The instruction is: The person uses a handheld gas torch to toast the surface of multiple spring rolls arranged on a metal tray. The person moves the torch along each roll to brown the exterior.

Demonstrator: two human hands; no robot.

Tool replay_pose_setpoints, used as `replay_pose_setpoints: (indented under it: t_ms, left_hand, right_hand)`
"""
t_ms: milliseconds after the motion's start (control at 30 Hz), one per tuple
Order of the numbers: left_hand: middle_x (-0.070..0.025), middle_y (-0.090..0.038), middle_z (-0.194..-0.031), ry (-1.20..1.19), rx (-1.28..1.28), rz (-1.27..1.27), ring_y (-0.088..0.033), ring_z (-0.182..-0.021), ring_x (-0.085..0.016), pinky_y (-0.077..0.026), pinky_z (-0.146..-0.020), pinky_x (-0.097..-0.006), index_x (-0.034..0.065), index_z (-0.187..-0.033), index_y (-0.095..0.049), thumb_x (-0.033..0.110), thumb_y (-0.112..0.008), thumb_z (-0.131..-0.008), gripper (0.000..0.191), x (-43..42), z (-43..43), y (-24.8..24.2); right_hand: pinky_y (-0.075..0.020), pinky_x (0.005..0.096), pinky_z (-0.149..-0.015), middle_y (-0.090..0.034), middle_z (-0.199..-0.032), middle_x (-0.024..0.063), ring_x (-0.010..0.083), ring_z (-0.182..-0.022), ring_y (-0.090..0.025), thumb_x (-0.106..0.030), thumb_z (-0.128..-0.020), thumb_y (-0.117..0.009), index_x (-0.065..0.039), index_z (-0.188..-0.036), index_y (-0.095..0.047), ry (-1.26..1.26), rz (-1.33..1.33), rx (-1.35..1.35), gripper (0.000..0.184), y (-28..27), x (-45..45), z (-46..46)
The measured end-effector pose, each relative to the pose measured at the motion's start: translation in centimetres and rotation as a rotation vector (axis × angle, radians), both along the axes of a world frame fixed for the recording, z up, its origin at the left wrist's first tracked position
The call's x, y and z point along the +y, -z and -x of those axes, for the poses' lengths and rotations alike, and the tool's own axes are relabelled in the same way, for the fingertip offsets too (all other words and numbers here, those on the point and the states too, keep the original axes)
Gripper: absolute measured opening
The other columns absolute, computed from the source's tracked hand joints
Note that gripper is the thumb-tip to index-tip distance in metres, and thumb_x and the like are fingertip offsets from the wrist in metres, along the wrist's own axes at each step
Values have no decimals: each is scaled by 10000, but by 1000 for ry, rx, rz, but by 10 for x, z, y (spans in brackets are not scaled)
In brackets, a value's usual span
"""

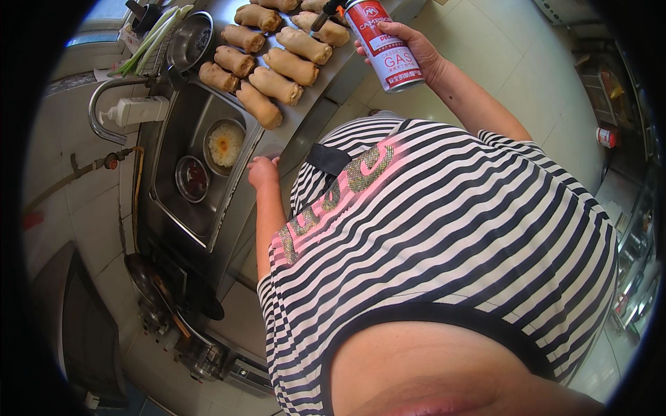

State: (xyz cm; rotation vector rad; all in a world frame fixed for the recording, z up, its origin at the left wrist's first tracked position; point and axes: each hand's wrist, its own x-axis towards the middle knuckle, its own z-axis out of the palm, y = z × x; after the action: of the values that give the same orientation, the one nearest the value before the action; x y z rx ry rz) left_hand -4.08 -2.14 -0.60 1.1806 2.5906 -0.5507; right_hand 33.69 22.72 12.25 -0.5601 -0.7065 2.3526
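Note:
My right hand [416, 49] grips a red and white gas canister [386, 54] fitted with a torch head [328, 11] that has a black nozzle and an orange part. The nozzle points at pig's trotters [303, 46], several of them laid in rows on a stainless steel counter [312, 99]. No flame can be made out. Some trotters in the left row look browner than the pale ones beside them. My left hand [264, 171] is at the counter's front edge beside the sink, its fingers loosely curled; nothing shows in it.
Inside the sink [182, 122] are a bowl of pale shredded food [225, 144] and a small metal dish with dark red pieces [192, 178]. Around it stand a curved faucet [96, 112], a white pump bottle [138, 110], a steel pan [190, 39] and spring onions [156, 39]. A wok [143, 278] is farther along.

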Motion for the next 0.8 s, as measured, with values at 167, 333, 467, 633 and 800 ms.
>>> replay_pose_setpoints:
  t_ms: [167,333,467,633,800]
  left_hand:
    - [-343,-535,-1206,-14,9,-2,-663,-951,-406,-551,-782,-445,-76,-1293,-473,540,-683,-796,819,1,-3,-1]
    - [-318,-546,-1185,-14,30,-5,-665,-937,-400,-553,-766,-443,-65,-1295,-474,537,-685,-796,810,0,-4,1]
    - [-319,-544,-1190,-23,38,-11,-666,-937,-397,-555,-764,-440,-58,-1302,-473,538,-685,-795,811,3,-7,5]
    - [-321,-544,-1194,-14,36,-5,-667,-941,-397,-556,-767,-441,-61,-1311,-467,544,-681,-798,822,-2,-2,5]
    - [-335,-534,-1214,-18,24,23,-665,-953,-402,-554,-773,-446,-66,-1309,-466,547,-677,-800,824,2,-6,4]
  right_hand:
    - [-602,326,-768,-663,-1030,175,222,-898,-698,-331,-887,-638,60,-1216,-488,14,-29,-21,532,-4,-2,2]
    - [-601,319,-768,-666,-1031,174,220,-898,-698,-340,-892,-628,60,-1217,-493,20,-53,-42,533,-9,-3,2]
    - [-601,313,-766,-666,-1035,177,221,-896,-698,-343,-894,-624,60,-1216,-495,9,-52,-35,531,-4,2,-2]
    - [-601,316,-767,-664,-1036,177,222,-889,-699,-340,-892,-628,62,-1212,-497,-12,-25,-59,531,3,-3,-2]
    - [-602,319,-763,-661,-1034,179,223,-881,-699,-335,-888,-635,68,-1203,-497,13,10,-50,529,9,-4,-8]
